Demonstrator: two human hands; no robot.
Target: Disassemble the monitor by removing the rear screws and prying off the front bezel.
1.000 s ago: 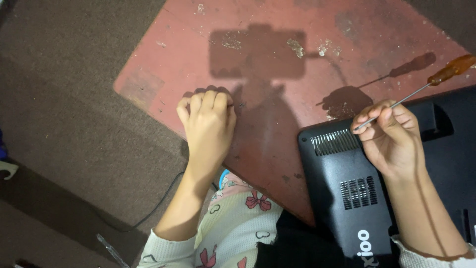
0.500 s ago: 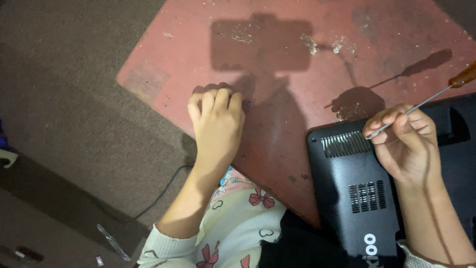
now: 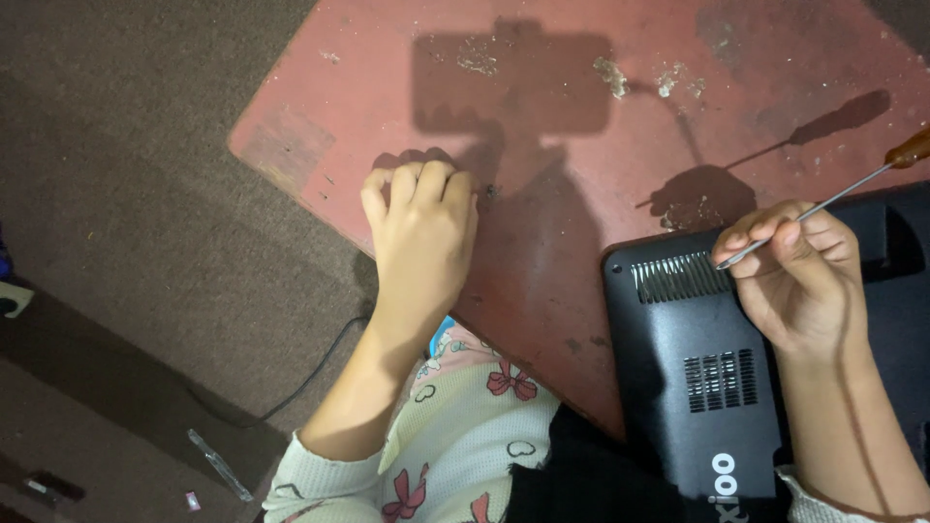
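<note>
Head view, looking straight down: the left hand (image 3: pixel 423 237) rests knuckles-up on the worn red desk (image 3: pixel 581 145) near the middle of the frame, its fingers curled under into a loose fist with nothing visibly held. At the right side of the frame the right hand (image 3: pixel 799 281) pinches the thin metal shaft of a screwdriver (image 3: pixel 823 205) between thumb and fingertips; the shaft runs up and to the right to a brown handle at the frame's right edge (only part of the handle shows). The tip sits just above the vent slots of a black laptop (image 3: pixel 693 387) lying bottom-up at the lower right, overlapping the desk's near edge. A cream sleeve with red bows (image 3: pixel 455 426) fills the lower middle. A dark cable (image 3: pixel 291 397) trails over the brown carpet (image 3: pixel 126 174) at the left, and pale crumbs (image 3: pixel 610 76) dot the desk near the top.
</note>
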